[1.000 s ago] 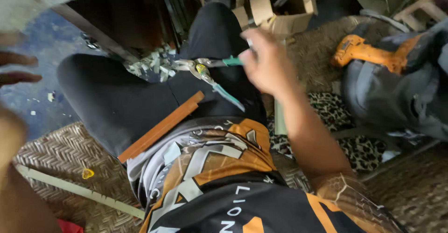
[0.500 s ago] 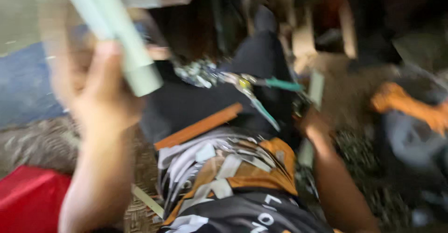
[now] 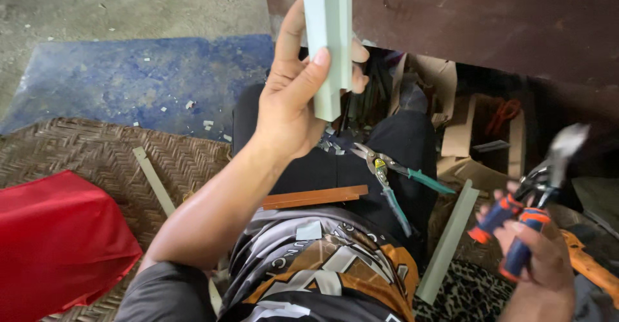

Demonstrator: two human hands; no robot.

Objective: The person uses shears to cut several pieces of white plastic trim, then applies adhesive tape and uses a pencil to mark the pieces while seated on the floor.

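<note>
On the woven mat [image 3: 97, 154] floor, the left hand [image 3: 293, 102] grips a pale green strip [image 3: 329, 38], uncut as far as visible, and the right hand [image 3: 538, 264] is closed on orange-handled snips [image 3: 535, 193] at lower right.

Standing upright in the left hand [image 3: 293, 106]: pale green folded metal channel [image 3: 329, 38], top running out of view. Pointing up from the right hand [image 3: 538, 257]: snips [image 3: 538, 186], orange-and-blue handles, blurred metal blades.

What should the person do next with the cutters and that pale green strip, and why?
Probably bring the right hand with its orange-handled snips up to the pale green strip. The left hand holds the strip's lower end up and free, while the snips are off to the side, apart from it.
</note>
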